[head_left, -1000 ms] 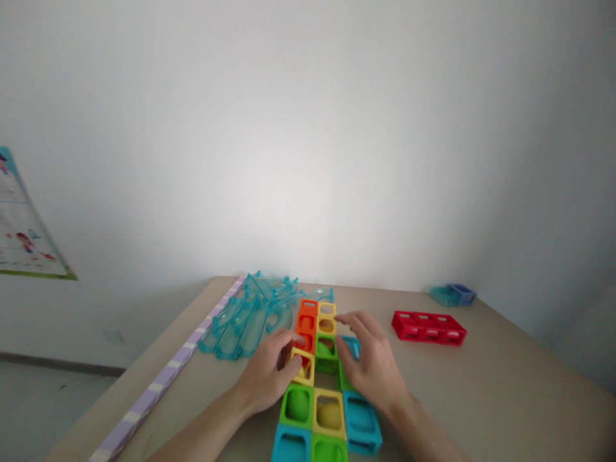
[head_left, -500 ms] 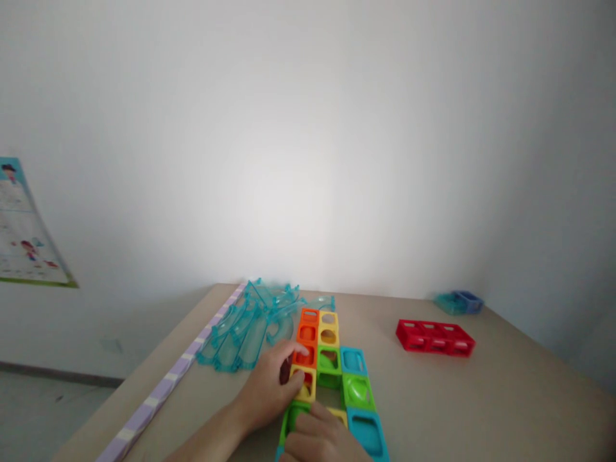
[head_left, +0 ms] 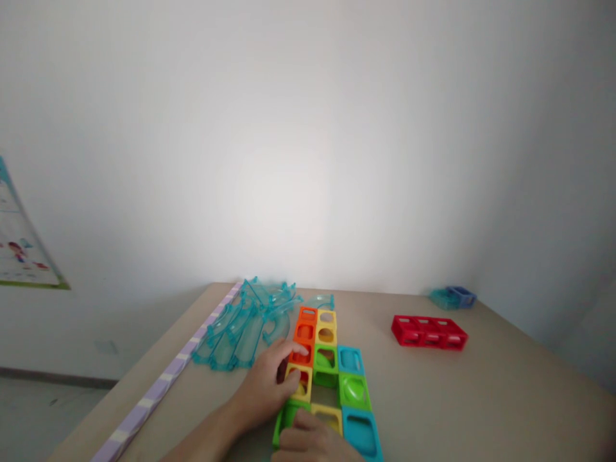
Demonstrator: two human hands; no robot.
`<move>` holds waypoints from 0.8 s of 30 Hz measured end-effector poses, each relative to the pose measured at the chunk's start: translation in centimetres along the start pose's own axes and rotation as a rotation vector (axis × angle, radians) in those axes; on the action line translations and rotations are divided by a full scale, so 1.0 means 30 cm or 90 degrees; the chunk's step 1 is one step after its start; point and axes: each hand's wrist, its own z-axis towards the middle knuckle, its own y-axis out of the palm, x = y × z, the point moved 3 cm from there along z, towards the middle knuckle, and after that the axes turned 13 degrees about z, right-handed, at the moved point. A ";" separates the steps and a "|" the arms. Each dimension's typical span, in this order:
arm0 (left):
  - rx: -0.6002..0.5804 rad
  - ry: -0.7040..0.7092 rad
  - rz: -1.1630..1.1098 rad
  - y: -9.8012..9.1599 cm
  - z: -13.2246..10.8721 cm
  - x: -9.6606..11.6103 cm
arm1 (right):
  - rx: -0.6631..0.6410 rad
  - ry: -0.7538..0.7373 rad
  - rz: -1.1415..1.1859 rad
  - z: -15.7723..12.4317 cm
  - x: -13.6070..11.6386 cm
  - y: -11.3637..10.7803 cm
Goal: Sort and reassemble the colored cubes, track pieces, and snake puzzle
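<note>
Open-sided cube blocks are joined in a flat layout on the table. With its index finger over an orange block (head_left: 301,353) and its thumb on the yellow block (head_left: 303,389) below it, my left hand (head_left: 264,388) grips the left row. At the near end, my right hand (head_left: 315,441) is curled beside a green block (head_left: 285,420) and a yellow block (head_left: 331,417); its fingertips are hidden, so what it grips does not show. A green block with a rounded inside (head_left: 355,390) sits on the right, between a blue block (head_left: 351,360) and a larger-looking blue block (head_left: 362,434).
Clear teal track pieces (head_left: 245,327) lie in a pile at the back left, beside purple-and-white striped edging (head_left: 161,385). A red three-cell block strip (head_left: 429,332) lies to the right. Teal pieces (head_left: 443,298) and a blue block (head_left: 462,296) sit in the far right corner.
The view has turned slightly to the right. My right hand has moved a little down toward me, showing more of the near yellow block. My left hand keeps its hold.
</note>
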 end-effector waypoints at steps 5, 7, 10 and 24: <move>-0.006 0.021 -0.005 -0.006 -0.001 0.004 | 0.186 0.147 0.217 -0.006 -0.027 -0.153; 0.007 0.004 -0.024 -0.014 -0.003 0.006 | 0.302 0.302 0.355 -0.022 -0.025 -0.222; 0.079 -0.020 -0.102 -0.044 -0.012 0.008 | 0.468 0.519 0.452 -0.055 -0.003 -0.298; 0.071 0.083 -0.180 -0.035 -0.041 0.017 | 0.355 0.652 0.380 -0.077 0.092 -0.322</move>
